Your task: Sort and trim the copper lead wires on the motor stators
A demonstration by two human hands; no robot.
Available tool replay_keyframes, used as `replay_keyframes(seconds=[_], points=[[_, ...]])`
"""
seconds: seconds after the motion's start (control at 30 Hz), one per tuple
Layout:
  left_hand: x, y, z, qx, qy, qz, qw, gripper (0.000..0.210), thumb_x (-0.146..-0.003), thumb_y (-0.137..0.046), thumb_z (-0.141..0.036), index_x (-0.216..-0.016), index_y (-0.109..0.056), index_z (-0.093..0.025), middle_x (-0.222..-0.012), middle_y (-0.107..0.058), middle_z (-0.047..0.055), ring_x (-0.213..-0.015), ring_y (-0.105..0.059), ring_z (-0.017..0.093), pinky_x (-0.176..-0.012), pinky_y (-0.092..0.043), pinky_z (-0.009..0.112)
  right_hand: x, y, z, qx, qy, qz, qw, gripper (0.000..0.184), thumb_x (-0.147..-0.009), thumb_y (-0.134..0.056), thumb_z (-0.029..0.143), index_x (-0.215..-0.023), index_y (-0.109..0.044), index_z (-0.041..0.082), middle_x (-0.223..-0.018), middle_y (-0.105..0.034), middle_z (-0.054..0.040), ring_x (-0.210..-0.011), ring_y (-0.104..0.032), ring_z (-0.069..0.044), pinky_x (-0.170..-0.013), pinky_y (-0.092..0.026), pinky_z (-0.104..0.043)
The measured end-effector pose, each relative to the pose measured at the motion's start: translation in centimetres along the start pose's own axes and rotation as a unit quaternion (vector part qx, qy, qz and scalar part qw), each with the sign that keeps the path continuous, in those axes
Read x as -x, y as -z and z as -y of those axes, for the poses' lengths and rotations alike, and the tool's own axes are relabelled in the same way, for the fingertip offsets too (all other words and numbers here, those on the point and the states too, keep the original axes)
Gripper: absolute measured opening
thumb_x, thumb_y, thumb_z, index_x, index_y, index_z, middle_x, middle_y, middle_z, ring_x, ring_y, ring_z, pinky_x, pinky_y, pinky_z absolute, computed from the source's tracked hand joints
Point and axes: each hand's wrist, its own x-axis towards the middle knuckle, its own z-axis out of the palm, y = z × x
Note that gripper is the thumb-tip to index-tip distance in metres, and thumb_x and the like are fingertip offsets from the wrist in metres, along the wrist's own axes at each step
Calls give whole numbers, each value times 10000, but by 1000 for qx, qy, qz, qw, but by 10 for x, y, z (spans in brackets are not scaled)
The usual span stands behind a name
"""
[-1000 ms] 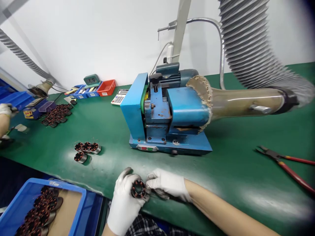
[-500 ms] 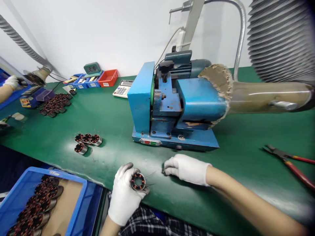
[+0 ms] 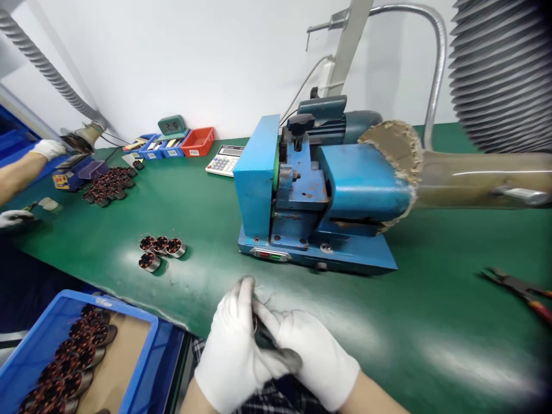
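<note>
While both gloved hands were brought together at the near edge of the green bench (image 3: 181, 190), a small wound motor coil (image 3: 260, 336) was enclosed between them and was almost wholly hidden; only a dark sliver of it and some loose fine wire (image 3: 268, 299) above it were visible. The left hand (image 3: 230, 351) was curled around the coil from the left, its fingers closed on the body. The right hand (image 3: 313, 356) was laid against it from the right, with the thumb and forefinger pressed onto the coil; whether a wire end was pinched there could not be told.

For this step to be done well, the coil would be best held firmly but without crushing the windings, and the thin wire kept under light tension, clear of the glove fabric.

Four similar coils (image 3: 160, 250) were set on the bench to the left, a blue machine (image 3: 319, 195) stood beyond the hands, a blue tray (image 3: 142, 351) of coils sat near left, and red-handled pliers (image 3: 520, 287) lay far right.
</note>
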Motion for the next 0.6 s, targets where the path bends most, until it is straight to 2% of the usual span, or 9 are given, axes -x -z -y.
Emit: replay_keyframes(seconds=[0.07,0.1,0.13,0.2,0.27,0.33,0.47,0.6], points=[[-7,2,10,18,25,52,998,971,-628,-675,-341,-1362,-68,-151,-1226,-422,171,-1078,-479,308,-875,-444,464,-2,2,-8,-5,-31,64,997,567,-827,-431,152,-1365,-259,108,-712,-678,-80,-536,-612,-209,-470,-386,-270],[-8,2,14,25,32,71,997,885,-684,-632,-306,-1360,-78,-166,-1235,-417,161,-1086,-474,289,-884,-439,447,-2,4,-11,-14,-47,81,996,565,-831,-436,171,-1365,-260,120,-716,-682,-78,-537,-617,-215,-465,-372,-270],[-7,1,18,29,36,83,995,794,-737,-580,-264,-1358,-90,-186,-1258,-399,150,-1112,-454,274,-905,-423,437,-2,6,-14,-30,-63,89,994,512,-841,-434,192,-1338,-321,141,-734,-686,-78,-559,-625,-220,-473,-367,-269],[-4,0,22,28,41,84,995,662,-795,-480,-170,-1348,-120,-221,-1303,-357,129,-1159,-410,251,-948,-385,432,-3,10,-18,-97,-88,83,988,313,-869,-407,236,-1156,-519,180,-778,-686,-66,-629,-632,-212,-518,-375,-262],[-1,-1,22,32,35,81,996,626,-782,-438,-99,-1326,-158,-234,-1300,-354,116,-1151,-409,241,-950,-379,431,-5,13,-20,-200,-101,65,972,243,-892,-368,253,-910,-601,185,-776,-675,-39,-663,-617,-176,-566,-387,-242],[0,-3,20,34,30,71,996,598,-742,-432,-53,-1276,-230,-228,-1253,-386,107,-1101,-436,234,-926,-391,428,-7,13,-23,-298,-108,47,947,249,-888,-370,254,-777,-581,180,-735,-648,-14,-641,-584,-140,-578,-386,-217],[-4,-9,11,32,20,55,998,384,-716,-428,-36,-1050,-407,-226,-1091,-447,72,-971,-476,217,-833,-426,398,-3,18,-30,-380,-129,46,915,213,-846,-407,256,-693,-536,183,-592,-545,23,-529,-488,-116,-528,-366,-209],[-9,-21,-5,7,4,78,997,298,-725,-440,-54,-964,-458,-232,-1036,-454,61,-897,-486,215,-774,-432,379,15,29,-47,-396,-134,54,907,242,-840,-407,316,-689,-540,183,-514,-454,40,-480,-434,-114,-503,-350,-217]])
